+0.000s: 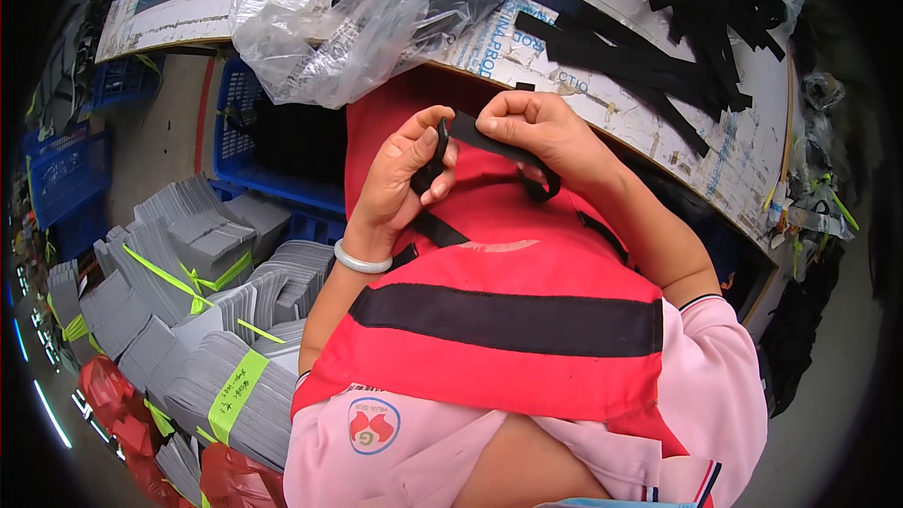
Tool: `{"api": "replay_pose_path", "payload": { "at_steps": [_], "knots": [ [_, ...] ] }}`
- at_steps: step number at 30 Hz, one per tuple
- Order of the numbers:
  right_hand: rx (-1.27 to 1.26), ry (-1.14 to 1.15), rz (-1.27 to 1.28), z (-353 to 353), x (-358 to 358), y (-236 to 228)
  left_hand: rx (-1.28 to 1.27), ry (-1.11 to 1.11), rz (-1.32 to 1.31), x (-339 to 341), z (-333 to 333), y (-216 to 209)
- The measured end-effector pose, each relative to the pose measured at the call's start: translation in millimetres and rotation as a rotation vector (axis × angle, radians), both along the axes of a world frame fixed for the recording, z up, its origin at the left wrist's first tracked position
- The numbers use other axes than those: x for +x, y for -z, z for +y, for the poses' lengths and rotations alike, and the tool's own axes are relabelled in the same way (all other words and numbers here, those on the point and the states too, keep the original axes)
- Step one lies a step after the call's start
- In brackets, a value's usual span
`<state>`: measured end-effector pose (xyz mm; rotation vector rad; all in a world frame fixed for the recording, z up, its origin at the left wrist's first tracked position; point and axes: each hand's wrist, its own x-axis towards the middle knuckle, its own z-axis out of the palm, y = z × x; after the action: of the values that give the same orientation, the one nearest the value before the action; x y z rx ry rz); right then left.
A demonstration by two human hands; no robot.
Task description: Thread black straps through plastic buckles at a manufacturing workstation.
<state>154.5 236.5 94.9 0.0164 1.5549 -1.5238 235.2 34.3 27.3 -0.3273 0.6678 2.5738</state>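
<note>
A black strap (pixel 489 139) is held between both hands above a red cloth (pixel 499 320) that is draped over the lap and crossed by a wide black band (pixel 508 322). The left hand (pixel 406 179) is curled narrowly, its thumb and fingers pinched on a small black buckle (pixel 435 162) at the strap's left end; a pale bangle (pixel 361 260) is worn on that wrist. The right hand (pixel 541 127) is closed on the strap just beside the left, the strap being pressed under the bent fingers, and a loop of it is seen hanging below that hand against the cloth. More black straps (pixel 640 61) are spread on the worn white table (pixel 743 160) ahead, and a clear plastic bag (pixel 339 28) with dark pieces inside is rested on the table's near edge. A blue crate (pixel 273 146) is stood below the table at the left. Bundles of grey pieces (pixel 216 320), tied with yellow-green bands, are stacked on the floor at the left, near red packets (pixel 122 414). Pink sleeves (pixel 724 367) are seen at the lower edge.
</note>
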Motion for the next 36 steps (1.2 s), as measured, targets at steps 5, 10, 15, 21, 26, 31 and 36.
{"api": "replay_pose_path", "payload": {
  "at_steps": [5,10,15,21,26,31,36],
  "knots": [
    [-0.122,-0.044,-0.121,-2,-3,9,0.220,-0.024,-0.032,4,1,6],
    [-0.110,-0.041,-0.081,-9,1,2,0.282,-0.022,-0.060,3,7,7],
    [-0.195,0.049,-0.091,-15,4,5,0.185,-0.029,-0.051,-1,11,4],
    [-0.256,0.136,0.022,-17,7,31,-0.275,-0.012,-0.008,-10,9,5],
    [-0.171,0.066,0.106,-18,1,35,-0.157,-0.128,-0.220,-10,10,1],
    [-0.103,0.100,0.837,-18,7,45,-0.266,-0.139,-0.184,-2,7,5],
    [-0.033,0.024,0.628,-17,13,-5,-0.548,-0.295,-0.073,-6,9,-8]
  ]
}}
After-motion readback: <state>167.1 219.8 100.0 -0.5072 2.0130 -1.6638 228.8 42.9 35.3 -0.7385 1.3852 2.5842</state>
